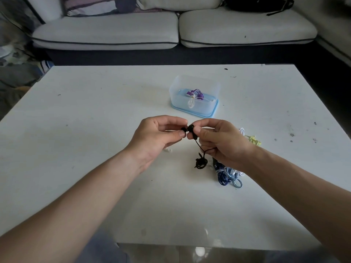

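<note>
Black wired earphones point(191, 130) are held above the white table point(95, 114). My left hand point(157, 137) pinches one black earbud between thumb and forefinger. My right hand point(222, 143) pinches the other earbud, and its lower fingers curl round the black cord. The rest of that cord hangs down to a small black bundle point(200, 162) just over the table. Behind the hands stands a clear blue plastic box point(195, 109) with purple and white earphones point(195, 94) inside.
A pile of blue and white cords point(227, 175) lies on the table under my right wrist. A yellow cord point(253, 139) lies to the right of that hand. A small white piece point(168, 150) shows below my left hand. A grey sofa point(171, 31) stands beyond the table.
</note>
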{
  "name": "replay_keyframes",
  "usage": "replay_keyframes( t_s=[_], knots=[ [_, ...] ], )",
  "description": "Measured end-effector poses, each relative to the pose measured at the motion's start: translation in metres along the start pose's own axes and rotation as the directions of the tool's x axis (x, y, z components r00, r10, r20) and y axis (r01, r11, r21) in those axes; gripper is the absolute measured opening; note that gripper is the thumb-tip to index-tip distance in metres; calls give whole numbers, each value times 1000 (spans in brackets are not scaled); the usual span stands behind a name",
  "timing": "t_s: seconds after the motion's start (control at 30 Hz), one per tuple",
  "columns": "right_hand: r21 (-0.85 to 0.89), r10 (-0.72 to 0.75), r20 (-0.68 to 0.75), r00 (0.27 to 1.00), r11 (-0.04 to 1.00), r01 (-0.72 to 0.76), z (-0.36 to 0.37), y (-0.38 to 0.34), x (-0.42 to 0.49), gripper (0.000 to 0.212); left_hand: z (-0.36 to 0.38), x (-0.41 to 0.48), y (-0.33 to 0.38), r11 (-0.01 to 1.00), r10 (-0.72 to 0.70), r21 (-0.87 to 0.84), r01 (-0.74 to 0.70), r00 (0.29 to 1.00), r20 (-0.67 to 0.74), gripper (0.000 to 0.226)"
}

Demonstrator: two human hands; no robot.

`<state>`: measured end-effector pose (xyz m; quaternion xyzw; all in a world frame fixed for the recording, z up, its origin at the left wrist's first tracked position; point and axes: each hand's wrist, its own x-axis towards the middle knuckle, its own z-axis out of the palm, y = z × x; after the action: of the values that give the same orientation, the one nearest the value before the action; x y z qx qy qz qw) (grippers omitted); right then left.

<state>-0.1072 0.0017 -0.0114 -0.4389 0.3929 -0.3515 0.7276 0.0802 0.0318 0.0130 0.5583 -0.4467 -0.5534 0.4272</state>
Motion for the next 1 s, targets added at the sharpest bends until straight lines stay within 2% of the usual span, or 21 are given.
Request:
replay_keyframes(
  t_s=[0.17,0.33,0.43,0.63,0.8,1.0],
  knots=[
    [7,-31,8,999,1000,31,2,-1,0,7,2,-3,1,994,37,104,-34,999,-31,24],
    [-27,-66,-29,997,997,66,2,0,0,6,3,-2,0,993,34,114,-31,999,-28,20],
    [-28,-69,-43,997,997,68,1,0,1,5,3,-2,0,998,12,62,-11,1000,-16,21],
    [-22,-79,-42,996,997,78,-2,-2,2,5,2,2,0,980,-42,-192,49,998,39,21],
    [-7,-73,-23,997,997,73,-3,-2,2,6,4,3,0,974,-43,-220,48,999,29,20],
    [-30,-74,-35,997,997,73,-3,-2,2,6,4,1,2,983,-28,-179,32,999,23,18]
  ],
)
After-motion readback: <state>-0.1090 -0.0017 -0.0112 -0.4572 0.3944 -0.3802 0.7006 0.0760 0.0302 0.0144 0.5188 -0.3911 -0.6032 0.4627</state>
